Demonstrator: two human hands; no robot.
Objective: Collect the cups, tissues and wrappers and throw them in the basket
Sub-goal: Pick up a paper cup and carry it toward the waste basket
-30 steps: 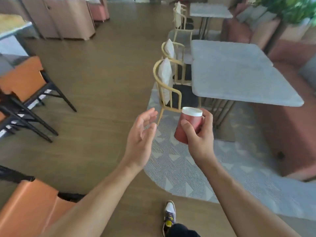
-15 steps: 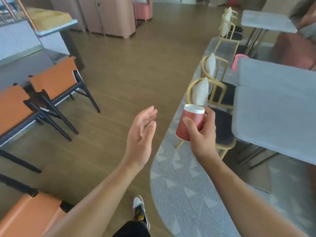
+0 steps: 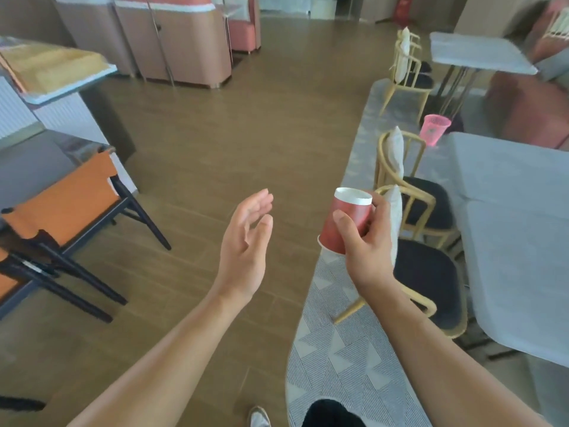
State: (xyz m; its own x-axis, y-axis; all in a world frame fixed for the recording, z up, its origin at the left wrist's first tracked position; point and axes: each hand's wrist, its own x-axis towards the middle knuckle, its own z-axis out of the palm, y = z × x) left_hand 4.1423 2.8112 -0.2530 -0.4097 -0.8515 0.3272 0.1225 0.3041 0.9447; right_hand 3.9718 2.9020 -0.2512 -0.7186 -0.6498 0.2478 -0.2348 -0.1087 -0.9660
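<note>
right hand (image 3: 368, 241) grips red paper cup (image 3: 348, 221), upside down, mid-frame | left hand (image 3: 246, 241) empty, fingers spread | pink basket (image 3: 434, 129) far right beyond chairs (image 3: 412, 217) | risk: we squeeze the thin cup and it crumples, or clip a chair on the way

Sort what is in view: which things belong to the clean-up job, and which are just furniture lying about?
Job: red paper cup gripped in the right hand; pink mesh basket on the floor by the tables; the empty, open left hand.

Not the job: orange chairs, wicker chairs, grey tables, patterned rug.
</note>
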